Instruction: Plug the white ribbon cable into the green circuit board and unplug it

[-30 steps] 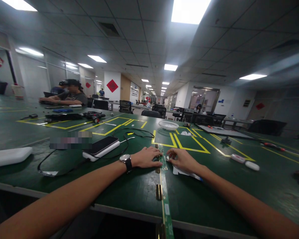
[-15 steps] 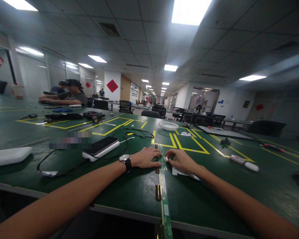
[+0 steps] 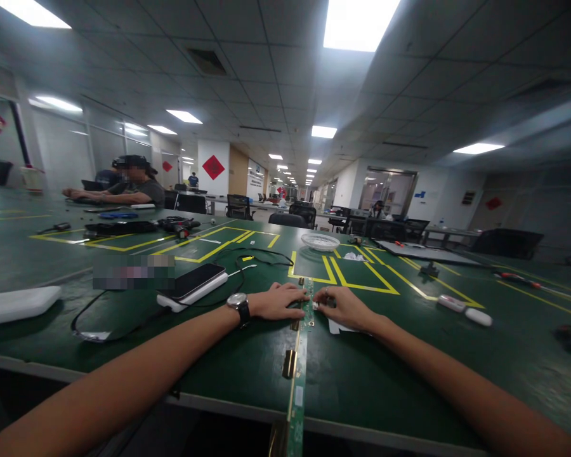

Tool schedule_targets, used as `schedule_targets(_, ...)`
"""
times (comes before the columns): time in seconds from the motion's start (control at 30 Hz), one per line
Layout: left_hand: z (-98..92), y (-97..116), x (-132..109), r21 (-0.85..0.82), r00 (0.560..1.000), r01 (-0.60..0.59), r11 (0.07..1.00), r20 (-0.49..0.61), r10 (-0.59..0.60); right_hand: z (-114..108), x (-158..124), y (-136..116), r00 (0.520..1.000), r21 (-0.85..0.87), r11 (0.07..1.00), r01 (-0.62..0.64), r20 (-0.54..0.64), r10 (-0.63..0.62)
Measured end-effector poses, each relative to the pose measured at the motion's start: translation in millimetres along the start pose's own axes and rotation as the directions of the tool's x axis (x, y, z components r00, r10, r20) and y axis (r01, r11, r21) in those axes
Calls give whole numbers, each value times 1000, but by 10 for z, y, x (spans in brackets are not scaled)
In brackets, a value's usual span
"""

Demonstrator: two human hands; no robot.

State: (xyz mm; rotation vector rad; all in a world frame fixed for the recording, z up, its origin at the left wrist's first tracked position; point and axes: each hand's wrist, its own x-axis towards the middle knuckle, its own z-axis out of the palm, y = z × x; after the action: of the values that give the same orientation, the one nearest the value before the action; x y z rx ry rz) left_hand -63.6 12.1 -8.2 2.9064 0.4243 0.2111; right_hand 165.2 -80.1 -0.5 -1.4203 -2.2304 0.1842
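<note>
A long, narrow green circuit board [image 3: 299, 374] with gold-coloured flex tabs [image 3: 289, 364] along its left side runs away from me, its near end past the table's front edge. My left hand [image 3: 278, 301], a watch on the wrist, lies across the far part of the board; thumb and fingers are stretched apart and touch it. At the board's right edge my right hand [image 3: 340, 308] pinches a small white piece [image 3: 315, 306], mostly hidden by the fingers. A flat white item [image 3: 335, 327] lies beneath that hand, partly covered.
Left of my arm are a phone [image 3: 197, 281] on a white block, a black cable [image 3: 73, 317] and a white case [image 3: 21, 304]. Ahead stands a clear ribbed dish [image 3: 320, 242] near crumpled tissue [image 3: 353, 256]. Rightward lie a pink-and-white object [image 3: 452, 303] and a screwdriver [image 3: 514, 278]. Someone sits far left.
The near end of the circuit board has swung left, while its far end stays under my left hand. My right hand has shifted slightly left and remains pinched at the board's edge.
</note>
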Motion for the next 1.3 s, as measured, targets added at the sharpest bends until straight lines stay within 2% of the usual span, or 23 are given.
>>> schedule_targets(0.17,8,10,0,3,1000,11,1000,-3,-11,-51,0,28,998,-18,998,52,29,-52)
schedule_targets(0.3,-16,11,-16,-69,1000,0,998,-30,-2,-127,4,13,983,-1,985,174,54,-174)
schedule_targets(0.4,-29,-29,-17,-167,996,14,986,-90,-29,-115,20,-27,962,-45,962,269,56,-267)
schedule_targets(0.53,-19,-112,-11,-216,978,51,975,-187,-92,-77,49,-21,935,-126,935,332,177,-308)
schedule_targets(0.6,-13,-133,-13,-171,972,68,983,-210,-104,-107,48,25,949,-226,930,291,190,-251)
schedule_targets(0.7,-10,-133,-18,-98,970,93,991,-215,-112,-209,12,96,983,-465,880,101,180,-18)
schedule_targets(0.77,-9,-128,-20,-65,970,93,994,-221,-105,-277,-24,106,980,-581,814,-12,154,124)
schedule_targets(0.83,-8,-129,-19,-38,969,83,996,-231,-89,-322,-55,80,973,-633,772,-64,134,190)
schedule_targets(1.0,-31,-139,-29,3,965,88,996,-247,-84,-374,-79,-36,954,-684,720,-119,121,273)
schedule_targets(1.13,-71,-110,-53,31,962,101,994,-259,-89,-430,-95,-69,946,-681,716,-153,109,305)
schedule_targets(1.2,-90,-81,-67,36,973,56,998,-227,-47,-446,-103,-62,954,-656,740,-148,101,281)
schedule_targets(1.3,-117,-28,-83,31,992,-46,998,-118,49,-436,-101,-33,967,-595,794,-127,104,233)
